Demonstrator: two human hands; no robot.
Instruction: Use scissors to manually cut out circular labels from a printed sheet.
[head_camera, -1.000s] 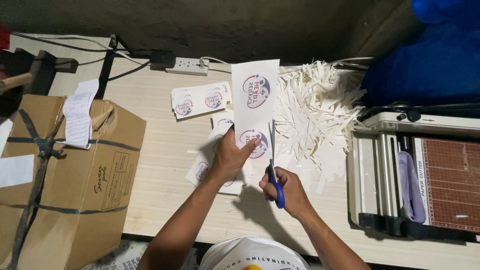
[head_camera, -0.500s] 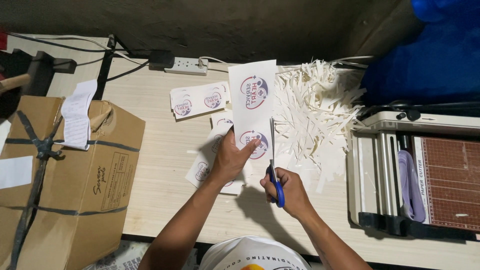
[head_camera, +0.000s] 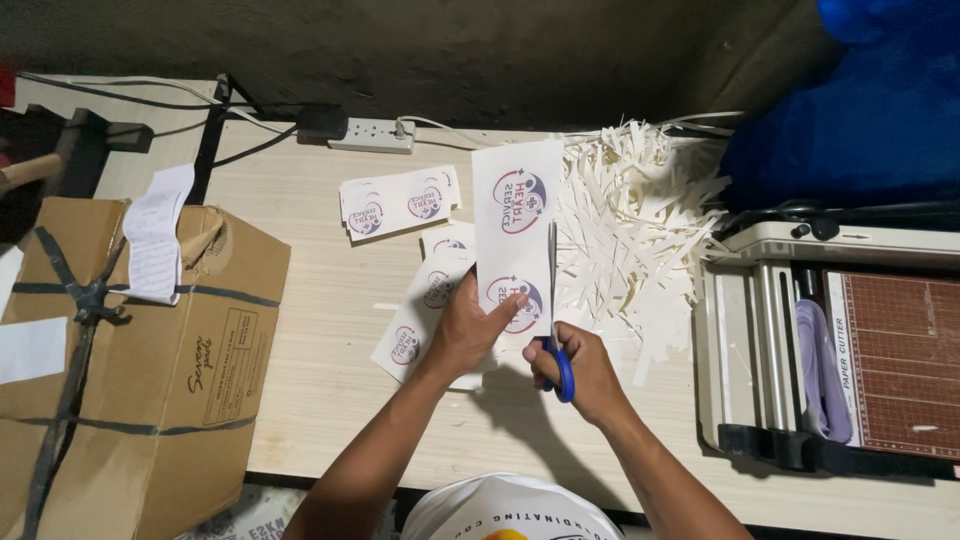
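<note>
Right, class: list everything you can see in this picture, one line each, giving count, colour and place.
printed sheet: one, white with round emblems, held up over the table
scissors: one, blue handles, along the sheet's right edge
cut sheets: several, white, on the table left of the held sheet
paper strips: a heap, white, right of the sheet
power strip: one, white, table's far edge
cardboard box: one, brown, far left
paper cutter: one, grey, far right
table: one, pale wood
left hand: holds the sheet
right hand: holds the scissors
</note>
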